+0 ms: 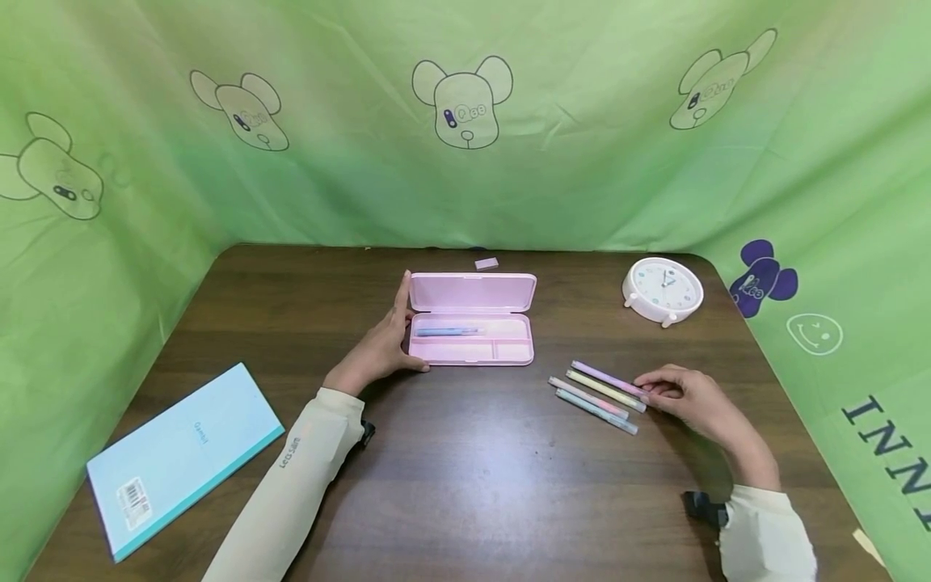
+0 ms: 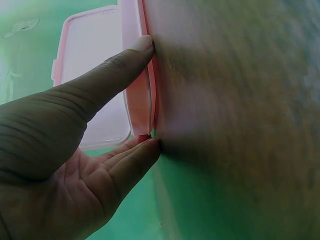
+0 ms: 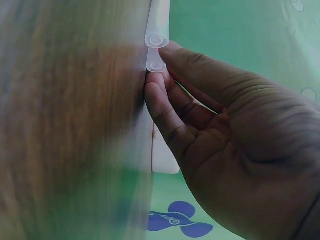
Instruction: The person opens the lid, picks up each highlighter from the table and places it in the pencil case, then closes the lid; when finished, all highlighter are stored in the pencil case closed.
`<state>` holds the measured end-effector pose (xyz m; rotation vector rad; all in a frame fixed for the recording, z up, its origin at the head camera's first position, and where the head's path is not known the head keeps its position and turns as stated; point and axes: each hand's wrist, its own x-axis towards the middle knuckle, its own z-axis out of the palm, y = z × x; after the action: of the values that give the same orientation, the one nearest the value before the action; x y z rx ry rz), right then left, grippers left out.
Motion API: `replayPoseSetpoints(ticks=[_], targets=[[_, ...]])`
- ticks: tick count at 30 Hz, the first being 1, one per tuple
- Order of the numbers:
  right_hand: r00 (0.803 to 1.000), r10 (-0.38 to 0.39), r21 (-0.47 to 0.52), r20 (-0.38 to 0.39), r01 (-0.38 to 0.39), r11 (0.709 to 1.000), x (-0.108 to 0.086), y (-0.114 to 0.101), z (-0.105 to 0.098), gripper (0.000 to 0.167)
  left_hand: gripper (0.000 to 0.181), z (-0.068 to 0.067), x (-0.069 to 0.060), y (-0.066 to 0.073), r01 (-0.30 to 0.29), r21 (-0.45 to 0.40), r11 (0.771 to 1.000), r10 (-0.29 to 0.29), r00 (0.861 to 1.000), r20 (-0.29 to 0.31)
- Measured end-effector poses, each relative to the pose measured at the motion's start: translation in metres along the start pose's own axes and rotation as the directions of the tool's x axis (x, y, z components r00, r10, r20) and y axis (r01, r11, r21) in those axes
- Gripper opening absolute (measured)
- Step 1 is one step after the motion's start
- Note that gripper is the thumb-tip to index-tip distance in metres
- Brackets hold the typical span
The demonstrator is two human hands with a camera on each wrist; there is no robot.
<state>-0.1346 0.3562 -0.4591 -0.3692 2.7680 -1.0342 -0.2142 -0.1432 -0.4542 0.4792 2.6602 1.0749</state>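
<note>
An open pink pencil case [image 1: 451, 351] lies mid-table, its lid [image 1: 473, 291] tipped back and a blue pen [image 1: 442, 331] in its rear compartment. My left hand [image 1: 380, 346] holds the case's left end, thumb at the front edge and fingers at the back corner; the left wrist view shows this grip on the case wall [image 2: 137, 102]. Right of the case lie a purple pen [image 1: 605, 377], a yellow pen [image 1: 605, 390], a pink pen [image 1: 591, 398] and a blue-grey pen [image 1: 596, 411]. My right hand [image 1: 694, 398] pinches the purple pen's right end [image 3: 156, 66].
A pink eraser [image 1: 486, 263] lies behind the case. A round white clock [image 1: 663, 291] sits at the back right. A light blue notebook [image 1: 185, 461] lies at the left. Green printed cloth [image 1: 349, 162] hangs along the table's back and sides.
</note>
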Motion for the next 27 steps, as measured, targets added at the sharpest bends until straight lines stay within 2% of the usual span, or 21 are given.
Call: replayPoseSetpoints(ticks=[6, 10, 14, 18, 27], targets=[[0.998, -0.04, -0.101, -0.038, 0.036, 0.994, 0.006, -0.004, 0.001, 0.013, 0.154, -0.002, -0.004, -0.001, -0.003, 0.008, 1.0, 0.003, 1.0, -0.022], [0.994, -0.055, -0.109, -0.094, 0.045, 0.993, 0.008, -0.007, 0.001, 0.015, 0.154, -0.002, -0.005, 0.0, -0.003, 0.001, 1.0, 0.003, 1.0, -0.026], [0.986, -0.075, -0.088, -0.148, 0.062, 0.994, 0.016, -0.011, 0.004, 0.013, 0.153, 0.0, -0.004, -0.001, 0.018, -0.014, 1.0, -0.018, 1.0, -0.002], [0.984, -0.084, -0.046, -0.157, 0.077, 0.996, 0.037, -0.022, 0.01, 0.011, 0.154, 0.0, -0.003, 0.0, 0.025, -0.007, 1.0, -0.025, 1.0, -0.002], [0.992, -0.108, 0.008, -0.065, 0.109, 0.994, 0.093, -0.064, 0.038, 0.012, 0.155, 0.001, -0.002, 0.003, 0.022, -0.009, 1.0, -0.022, 1.0, -0.008]])
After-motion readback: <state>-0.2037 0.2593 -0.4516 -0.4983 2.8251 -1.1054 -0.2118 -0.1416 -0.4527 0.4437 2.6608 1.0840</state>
